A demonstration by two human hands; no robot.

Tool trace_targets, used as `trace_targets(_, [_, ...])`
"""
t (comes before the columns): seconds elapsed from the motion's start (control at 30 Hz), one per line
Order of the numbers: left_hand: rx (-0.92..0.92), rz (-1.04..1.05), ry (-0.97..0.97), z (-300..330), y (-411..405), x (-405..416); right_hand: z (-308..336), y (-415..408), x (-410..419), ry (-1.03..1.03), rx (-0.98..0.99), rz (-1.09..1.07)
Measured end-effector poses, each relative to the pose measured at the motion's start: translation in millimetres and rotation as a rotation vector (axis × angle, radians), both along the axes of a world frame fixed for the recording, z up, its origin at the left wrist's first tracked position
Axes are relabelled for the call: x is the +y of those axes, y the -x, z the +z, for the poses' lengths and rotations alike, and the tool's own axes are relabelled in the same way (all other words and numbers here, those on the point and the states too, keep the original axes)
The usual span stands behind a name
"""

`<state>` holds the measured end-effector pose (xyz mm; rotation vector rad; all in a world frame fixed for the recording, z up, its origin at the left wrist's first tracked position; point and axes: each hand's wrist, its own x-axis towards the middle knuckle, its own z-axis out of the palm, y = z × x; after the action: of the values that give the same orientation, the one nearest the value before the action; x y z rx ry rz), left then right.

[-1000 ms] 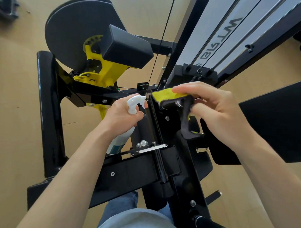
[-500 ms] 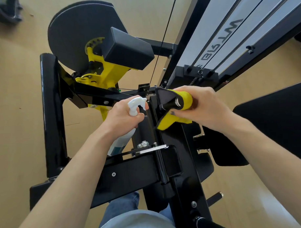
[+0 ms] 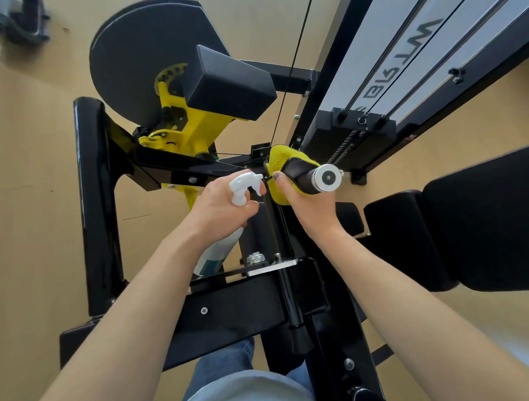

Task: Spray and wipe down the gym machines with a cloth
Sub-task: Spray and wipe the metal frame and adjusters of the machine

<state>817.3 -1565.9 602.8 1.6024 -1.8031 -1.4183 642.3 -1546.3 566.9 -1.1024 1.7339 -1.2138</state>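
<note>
Right hand [image 3: 310, 206], centre of the frame: grip clenched around the yellow cloth [image 3: 281, 169], which wraps a black handle [image 3: 303, 177] ending in a round silver cap [image 3: 328, 177]; thumb pressed onto the dark side of the cloth near the cap. Left hand [image 3: 220, 206], just left of it: grip closed on the neck of a white spray bottle [image 3: 225, 234], nozzle aimed rightward at the cloth and handle, bottle body slanting down toward the lower left under the wrist.

Further out, black frame bars [image 3: 231, 315] across the lower centre, a yellow pivot bracket [image 3: 189, 134] and a dark round pad [image 3: 138, 60] in the upper left, a weight stack tower [image 3: 402, 60] running to the upper right, a black seat cushion [image 3: 474, 229] at the right edge.

Judged from this: wiping of the handle under way, everything else on the machine apparently not yet wiped, so early in the job. No mist or wet sheen visible, so hard to say whether the handle carries spray.

Hidden: fingers of the right hand behind the cloth, trigger finger of the left hand, bottle label mostly covered by the forearm. Lettering on the tower mirrored and cut off. Blurred dark equipment in the top left corner, not identifiable.
</note>
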Motion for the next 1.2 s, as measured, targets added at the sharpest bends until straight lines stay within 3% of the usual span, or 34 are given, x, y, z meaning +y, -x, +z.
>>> trace_targets(0.3, [0.008,0.006,-0.008,-1.2,-4.7,1.7,41.4,-10.1,16.6,0.209,0.031,-0.106])
trace_targets(0.47, [0.017,0.007,-0.002,-2.2,-2.9,-1.4,55.6,-4.8,16.1,0.234,-0.004,-0.034])
trace_targets(0.63, [0.033,0.015,-0.004,-2.0,-0.6,-2.4,23.5,15.6,0.1,0.059,-0.092,0.225])
trace_targets(0.8, [0.049,0.034,-0.037,-3.9,-5.2,0.0,-2.0,22.9,-2.6,0.006,-0.065,0.285])
trace_targets(1.03, [0.022,0.045,-0.024,-2.1,-6.1,1.4,20.6,41.0,13.0,-0.006,0.298,0.443])
trace_targets(1.13, [0.039,0.041,-0.040,-1.3,-6.2,1.7,17.2,32.3,33.4,0.008,0.444,0.334])
trace_targets(1.2, [0.037,0.030,-0.040,-0.3,-6.7,1.3,11.3,28.6,49.1,-0.091,0.506,0.266])
